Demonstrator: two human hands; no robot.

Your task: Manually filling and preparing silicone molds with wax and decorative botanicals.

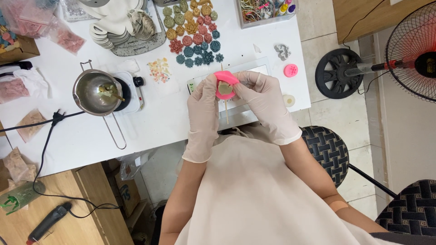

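Both gloved hands, L (203, 100) & R (263, 97), pinch a pink mold (225, 85) w/ tan piece inside, over the scale (236, 109) at table (150, 127) edge. Stick (226, 111) pokes out below. Risk: flexing too hard may crack the piece or snap the stick.

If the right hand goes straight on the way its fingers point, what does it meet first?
The right hand points leftward at the pink mould it already grips; just beyond that are the left hand's fingers, which hold the mould's other side. Depth looks equal.
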